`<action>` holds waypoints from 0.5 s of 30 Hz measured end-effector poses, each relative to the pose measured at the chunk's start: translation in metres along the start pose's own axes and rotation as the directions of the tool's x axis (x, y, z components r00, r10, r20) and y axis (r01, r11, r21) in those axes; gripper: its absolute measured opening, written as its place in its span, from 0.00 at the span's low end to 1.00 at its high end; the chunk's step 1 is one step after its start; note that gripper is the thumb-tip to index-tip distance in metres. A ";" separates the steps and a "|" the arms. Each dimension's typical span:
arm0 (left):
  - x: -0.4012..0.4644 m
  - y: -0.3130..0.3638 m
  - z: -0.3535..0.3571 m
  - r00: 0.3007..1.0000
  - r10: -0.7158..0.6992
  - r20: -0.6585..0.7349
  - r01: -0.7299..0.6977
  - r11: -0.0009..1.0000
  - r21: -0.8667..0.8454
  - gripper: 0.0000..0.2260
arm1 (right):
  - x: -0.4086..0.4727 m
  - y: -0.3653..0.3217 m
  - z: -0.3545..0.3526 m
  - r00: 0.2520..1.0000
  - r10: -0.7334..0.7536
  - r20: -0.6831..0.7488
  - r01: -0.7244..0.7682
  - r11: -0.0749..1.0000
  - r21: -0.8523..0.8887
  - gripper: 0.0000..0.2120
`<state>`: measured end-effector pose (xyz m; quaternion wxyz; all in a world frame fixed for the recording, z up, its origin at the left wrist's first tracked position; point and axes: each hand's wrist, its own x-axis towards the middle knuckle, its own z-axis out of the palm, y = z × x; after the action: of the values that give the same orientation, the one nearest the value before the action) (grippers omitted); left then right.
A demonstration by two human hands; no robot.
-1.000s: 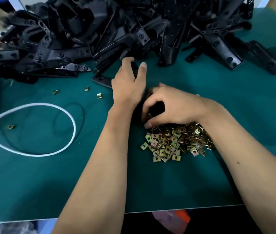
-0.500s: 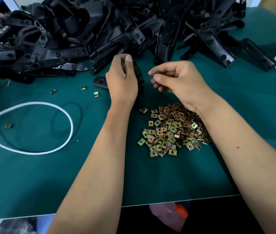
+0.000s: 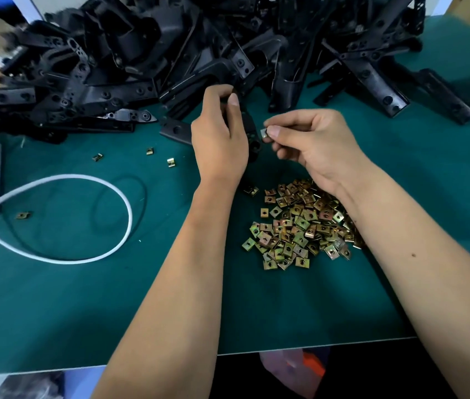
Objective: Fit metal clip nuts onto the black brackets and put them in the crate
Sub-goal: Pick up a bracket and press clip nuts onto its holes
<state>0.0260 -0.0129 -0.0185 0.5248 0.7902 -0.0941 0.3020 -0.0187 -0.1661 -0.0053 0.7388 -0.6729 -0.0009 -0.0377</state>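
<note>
The left hand [image 3: 219, 133] grips a black bracket [image 3: 249, 131], fingers and thumb curled round its upper end, so that its lower edge stands free and faces the other hand. The right hand [image 3: 311, 142] pinches one clip nut [image 3: 264, 133] between thumb and forefinger, just beside that edge and apparently not yet on it; the nut is held by its closed side, which seems meant to leave its open mouth free to slide over the bracket. Both hands hover above the green mat [image 3: 55, 298], between the two stocks they draw from: the heap of brackets [image 3: 147, 61] across the back and the pile of nuts [image 3: 297, 226] under the right wrist, each within short reach. A few stray nuts [image 3: 170, 162] lie apart to the left, near a looped white cable [image 3: 113, 194]. No crate is in view, so where finished pieces go cannot be told. The step in hand looks like the fitting itself.
</note>
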 end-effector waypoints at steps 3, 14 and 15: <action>0.000 0.000 -0.001 0.999 0.034 -0.020 -0.034 0.999 0.009 0.10 | -0.001 0.001 0.003 0.999 -0.017 -0.029 0.017 1.000 -0.024 0.04; -0.001 0.002 0.001 0.998 0.058 0.005 -0.058 0.997 0.055 0.13 | -0.004 -0.002 0.010 0.999 0.013 -0.048 -0.014 1.000 -0.028 0.04; -0.001 0.003 0.001 0.998 0.055 0.007 -0.055 0.997 0.058 0.13 | -0.004 -0.002 0.011 0.998 0.014 -0.055 -0.016 1.000 -0.027 0.04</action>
<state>0.0241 -0.0152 -0.0175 0.4930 0.8030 -0.1083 0.3169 -0.0227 -0.1556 -0.0028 0.7296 -0.6816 0.0250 -0.0505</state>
